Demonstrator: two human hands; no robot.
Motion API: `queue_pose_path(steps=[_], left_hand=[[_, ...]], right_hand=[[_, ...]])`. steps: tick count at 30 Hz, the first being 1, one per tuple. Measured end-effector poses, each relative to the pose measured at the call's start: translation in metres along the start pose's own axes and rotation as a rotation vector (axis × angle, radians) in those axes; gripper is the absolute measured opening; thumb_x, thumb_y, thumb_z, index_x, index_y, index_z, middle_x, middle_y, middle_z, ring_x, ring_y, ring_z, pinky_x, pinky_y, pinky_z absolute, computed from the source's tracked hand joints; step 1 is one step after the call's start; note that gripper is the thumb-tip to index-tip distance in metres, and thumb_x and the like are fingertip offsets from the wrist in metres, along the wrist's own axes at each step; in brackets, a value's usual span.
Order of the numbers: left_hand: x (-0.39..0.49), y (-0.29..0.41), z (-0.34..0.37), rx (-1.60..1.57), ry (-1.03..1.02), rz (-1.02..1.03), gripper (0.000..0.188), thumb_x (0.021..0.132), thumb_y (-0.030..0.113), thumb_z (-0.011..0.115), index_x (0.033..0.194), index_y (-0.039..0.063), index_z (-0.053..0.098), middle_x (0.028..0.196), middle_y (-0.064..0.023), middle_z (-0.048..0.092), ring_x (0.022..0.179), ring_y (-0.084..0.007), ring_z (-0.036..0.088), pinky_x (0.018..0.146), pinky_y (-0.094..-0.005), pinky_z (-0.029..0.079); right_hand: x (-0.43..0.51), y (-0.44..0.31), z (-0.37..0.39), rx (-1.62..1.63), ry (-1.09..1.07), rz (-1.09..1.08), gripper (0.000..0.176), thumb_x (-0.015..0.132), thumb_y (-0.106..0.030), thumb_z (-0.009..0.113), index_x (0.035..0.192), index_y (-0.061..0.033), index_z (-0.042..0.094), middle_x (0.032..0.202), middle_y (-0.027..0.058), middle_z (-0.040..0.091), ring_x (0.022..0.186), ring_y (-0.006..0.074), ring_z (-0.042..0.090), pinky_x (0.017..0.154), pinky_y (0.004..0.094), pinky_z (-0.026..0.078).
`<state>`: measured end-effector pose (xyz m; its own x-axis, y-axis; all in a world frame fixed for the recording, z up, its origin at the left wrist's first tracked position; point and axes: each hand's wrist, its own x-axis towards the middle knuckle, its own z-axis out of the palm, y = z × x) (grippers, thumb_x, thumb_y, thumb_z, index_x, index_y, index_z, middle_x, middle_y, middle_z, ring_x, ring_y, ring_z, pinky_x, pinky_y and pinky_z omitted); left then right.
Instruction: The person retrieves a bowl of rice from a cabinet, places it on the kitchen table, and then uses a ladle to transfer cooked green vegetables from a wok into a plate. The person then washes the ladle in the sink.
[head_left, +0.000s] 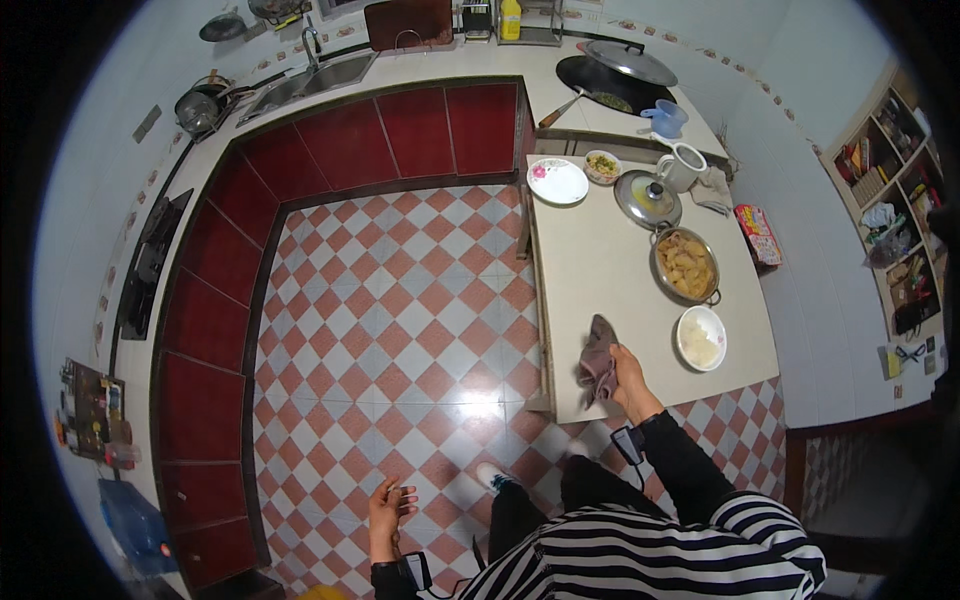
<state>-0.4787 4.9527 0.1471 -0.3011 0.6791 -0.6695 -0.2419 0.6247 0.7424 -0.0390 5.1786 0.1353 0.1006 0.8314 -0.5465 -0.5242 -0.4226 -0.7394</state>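
My right hand (630, 379) grips a crumpled brown cloth (598, 362) at the near left edge of the pale table (600, 262). Whether the cloth rests on the tabletop or is held just above it, I cannot tell. Over the tiled floor, away from the table, my left hand (390, 510) hangs with its fingers apart and nothing in it. To the right of the cloth stands a white bowl of rice (701, 339). Beyond it sits a two-handled metal pan (684, 264) of chunky yellow food, with a metal lid (648, 199) lying behind.
A floral plate (557, 181), a small bowl of food (602, 166) and a white jug (682, 166) stand at the table's far end. Behind is a wok (611, 86) with a spatula (562, 109). Red cabinets (337, 150) line the left and back. Open shelves (889, 195) are at right.
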Motion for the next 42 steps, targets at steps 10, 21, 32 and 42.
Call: queue_pose_path(steps=[10,21,32,42], left_hand=[[0.100,0.110,0.000,0.151,-0.278,0.068,0.036,0.094,0.008,0.046,0.129,0.001,0.047,0.101,-0.0140,0.066,0.082,-0.0181,0.064,0.067,-0.0292,0.053],[0.279,0.297,0.018,0.298,-0.386,0.057,0.035,0.095,0.010,0.048,0.129,0.002,0.048,0.100,-0.0150,0.066,0.082,-0.0204,0.066,0.067,-0.0295,0.054],[0.458,0.428,0.057,0.358,-0.707,-0.045,0.036,0.096,0.010,0.045,0.131,0.005,0.045,0.109,-0.0158,0.063,0.090,-0.0213,0.064,0.072,-0.0314,0.053],[0.635,0.604,0.026,0.413,-0.719,0.167,0.036,0.096,0.018,0.049,0.129,0.006,0.049,0.105,-0.0119,0.065,0.090,-0.0206,0.064,0.074,-0.0337,0.053]], right_hand=[[0.012,0.067,0.088,0.475,0.101,0.358,0.035,0.100,-0.028,0.030,0.108,-0.0047,0.056,0.104,0.0117,0.063,0.093,0.0285,0.060,0.088,0.0439,0.048],[0.137,-0.012,0.180,0.574,0.489,-0.067,0.040,0.097,-0.038,0.039,0.117,-0.0072,0.054,0.110,0.0110,0.061,0.099,0.0293,0.058,0.086,0.0446,0.048],[0.225,-0.042,0.359,0.614,-0.008,0.152,0.026,0.082,-0.018,0.063,0.103,-0.0024,0.062,0.098,0.0088,0.067,0.090,0.0236,0.064,0.080,0.0385,0.052],[0.467,-0.100,0.549,0.357,0.080,0.110,0.021,0.076,-0.010,0.056,0.096,-0.0034,0.059,0.082,0.0091,0.064,0.074,0.0253,0.062,0.067,0.0394,0.052]])
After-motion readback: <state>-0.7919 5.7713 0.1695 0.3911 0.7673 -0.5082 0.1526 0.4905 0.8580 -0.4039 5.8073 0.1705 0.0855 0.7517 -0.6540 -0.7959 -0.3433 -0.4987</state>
